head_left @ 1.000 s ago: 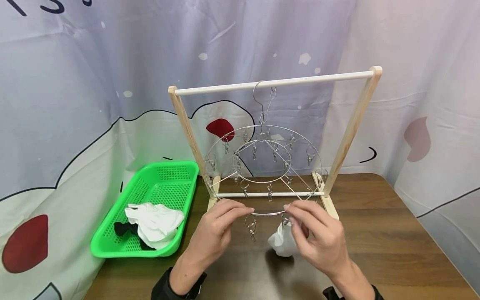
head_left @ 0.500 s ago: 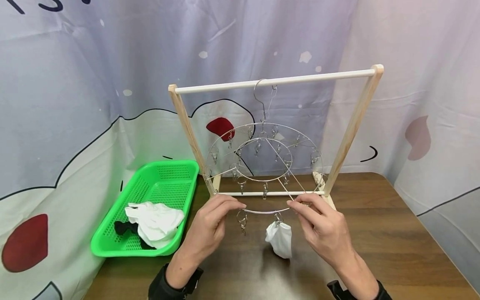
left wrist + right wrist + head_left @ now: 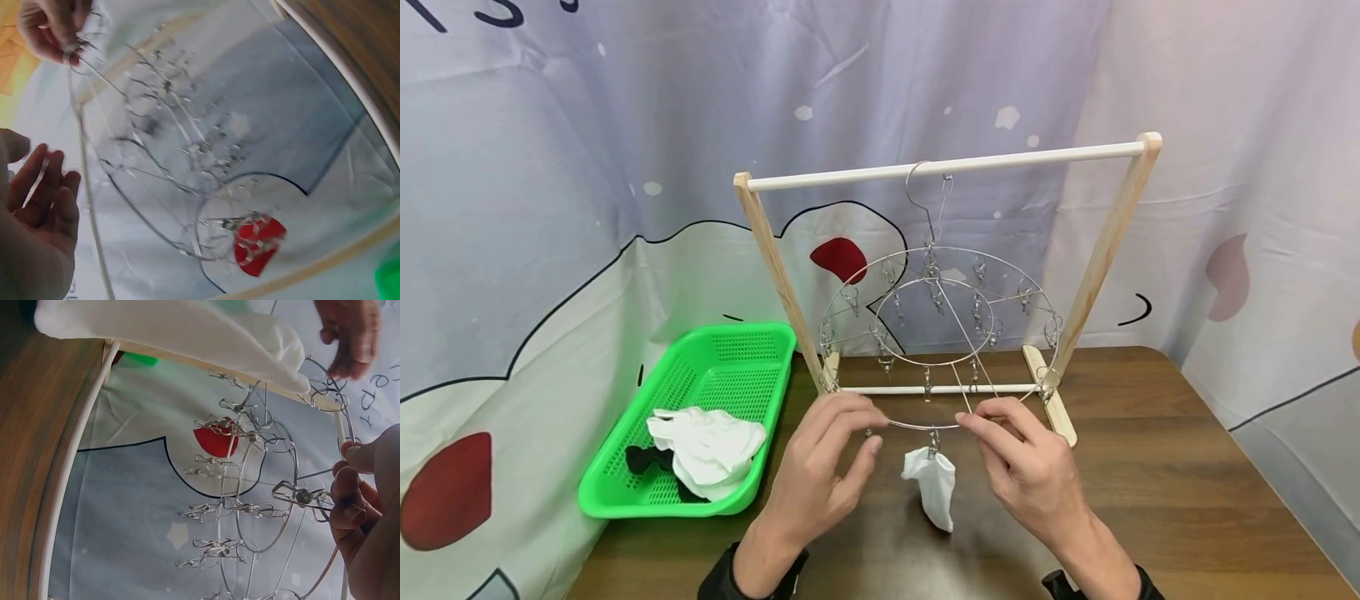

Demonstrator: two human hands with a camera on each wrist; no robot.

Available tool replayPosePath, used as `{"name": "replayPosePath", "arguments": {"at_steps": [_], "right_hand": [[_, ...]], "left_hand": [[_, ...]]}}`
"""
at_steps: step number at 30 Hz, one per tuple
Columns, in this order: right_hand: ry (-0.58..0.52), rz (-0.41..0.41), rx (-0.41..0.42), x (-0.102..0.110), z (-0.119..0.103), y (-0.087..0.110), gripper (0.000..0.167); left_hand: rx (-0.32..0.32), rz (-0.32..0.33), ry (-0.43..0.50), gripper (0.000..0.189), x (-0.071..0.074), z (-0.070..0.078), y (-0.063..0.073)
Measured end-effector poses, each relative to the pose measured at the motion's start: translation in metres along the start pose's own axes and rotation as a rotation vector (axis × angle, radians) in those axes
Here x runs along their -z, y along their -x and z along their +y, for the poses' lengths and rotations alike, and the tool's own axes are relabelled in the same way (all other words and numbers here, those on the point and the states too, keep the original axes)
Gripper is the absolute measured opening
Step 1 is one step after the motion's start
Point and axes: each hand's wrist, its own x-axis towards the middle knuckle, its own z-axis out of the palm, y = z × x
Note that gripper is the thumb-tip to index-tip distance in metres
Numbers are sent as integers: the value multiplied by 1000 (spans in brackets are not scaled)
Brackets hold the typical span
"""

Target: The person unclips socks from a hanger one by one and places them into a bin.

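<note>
A round metal clip hanger (image 3: 921,427) with two wire rings and several clips hangs by its hook from a rack. One clip at its near edge carries a small white sock (image 3: 934,492), which dangles above the table. My right hand (image 3: 1037,467) pinches the outer ring just right of the sock; the right wrist view shows thumb and fingertips on the wire, beside a clip (image 3: 303,497). My left hand (image 3: 820,467) is at the ring's left front, its thumb spread from the fingers. In the left wrist view, the left hand's fingers (image 3: 47,194) are loosely bent and hold nothing.
A wooden rack (image 3: 1112,242) with a white top bar (image 3: 1022,160) stands on the brown table (image 3: 1187,467). On the left is a green basket (image 3: 681,354) holding white cloth (image 3: 711,450) and black cloth (image 3: 647,457). A printed curtain (image 3: 700,108) hangs behind.
The hanger has turned, carrying the sock leftward from beside my right hand to between both hands. My left thumb and fingers have come apart from the ring.
</note>
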Motion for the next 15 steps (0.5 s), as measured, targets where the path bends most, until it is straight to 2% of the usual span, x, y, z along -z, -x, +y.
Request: {"name": "replayPosePath", "arguments": {"at_steps": [2, 3, 5, 7, 9, 10, 12, 13, 15], "right_hand": [[1, 3, 1, 0, -1, 0, 21], [2, 5, 4, 0, -2, 0, 21], [1, 5, 7, 0, -3, -1, 20], [0, 0, 10, 0, -4, 0, 20], [-2, -7, 9, 0, -5, 0, 21], [-5, -11, 6, 0, -6, 0, 21], [-5, -14, 4, 0, -7, 0, 22], [-6, -16, 2, 0, -7, 0, 22], [-3, -17, 2, 1, -7, -1, 23]], "left_hand": [[-27, -29, 72, 4, 0, 2, 2], [-27, -74, 102, 2, 0, 2, 6], [30, -208, 141, 12, -1, 1, 16], [140, -371, 142, 20, -3, -2, 31], [289, -525, 104, 24, -6, -5, 46], [365, -581, 75, 26, -8, -6, 54], [483, -654, 19, 38, -15, -9, 66], [524, -668, 0, 48, -20, -11, 70], [577, -646, 18, 68, -30, -13, 75]]}}
